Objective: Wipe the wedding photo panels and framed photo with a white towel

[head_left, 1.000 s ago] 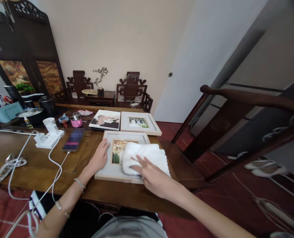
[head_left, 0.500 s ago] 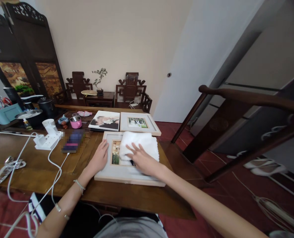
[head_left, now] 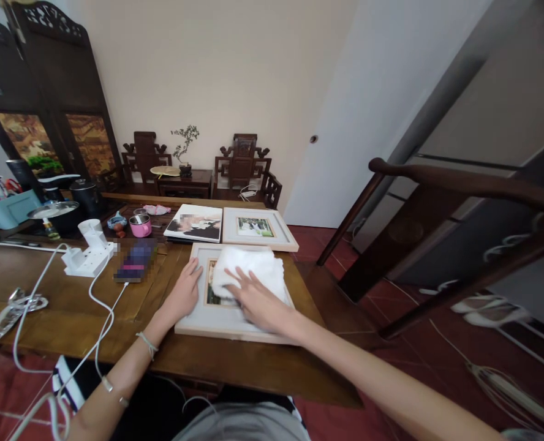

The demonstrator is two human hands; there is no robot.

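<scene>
A light wooden picture frame lies flat near the table's front edge. My left hand rests on its left side, fingers stretched over the border. On the frame lies a folded white cloth, which covers much of the small photo in the middle. My right hand presses flat on the cloth with its fingers spread. Behind it are a second frame with a green photo and a white-edged picture.
Left on the table are a power strip, a phone, cables, a pink cup, a silver object, a lidded pan and a blue basket. A wooden chair stands at the right.
My right hand and the white cloth have slid a little to the left over the frame, covering more of the photo. My left hand has stayed in place.
</scene>
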